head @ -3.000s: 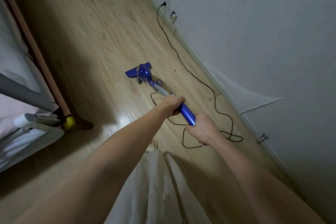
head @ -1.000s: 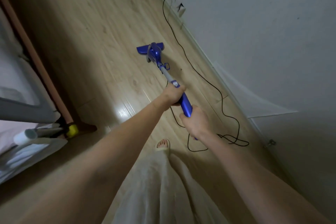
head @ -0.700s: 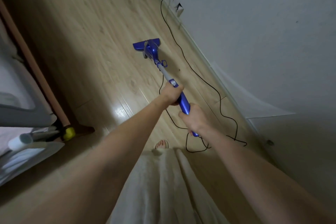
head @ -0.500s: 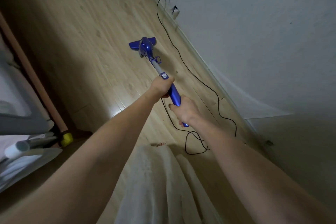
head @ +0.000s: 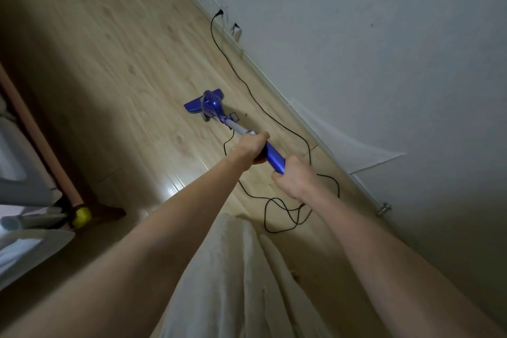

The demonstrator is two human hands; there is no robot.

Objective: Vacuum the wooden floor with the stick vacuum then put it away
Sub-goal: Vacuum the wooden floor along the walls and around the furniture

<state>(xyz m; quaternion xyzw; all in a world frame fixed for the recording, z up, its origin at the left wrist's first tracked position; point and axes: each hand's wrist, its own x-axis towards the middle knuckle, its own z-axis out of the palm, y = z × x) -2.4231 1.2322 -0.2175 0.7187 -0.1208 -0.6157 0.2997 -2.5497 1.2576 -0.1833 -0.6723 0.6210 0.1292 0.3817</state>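
Blue vacuum (head: 210, 107) on wooden floor (head: 123, 63), both hands (left (head: 248, 147), right (head: 295, 180)) wrapped tight around its handle; best steered clear of the cord (head: 274, 118).

Both hands grip the blue stick vacuum (head: 270, 151): left hand (head: 248, 147) ahead, right hand (head: 295, 177) behind. Its head sits on the pale wooden floor (head: 131, 68), black cord (head: 270, 115) trailing beside.

Light wood-plank flooring (head: 123, 63) runs into the distance, with a bright glare patch (head: 171, 186) near the middle. A plain white wall (head: 384, 49) rises on the right above a pale baseboard (head: 277, 88). Grey-padded furniture (head: 16, 173) with a reddish-brown wooden rail (head: 41, 145) stands in shadow at left.
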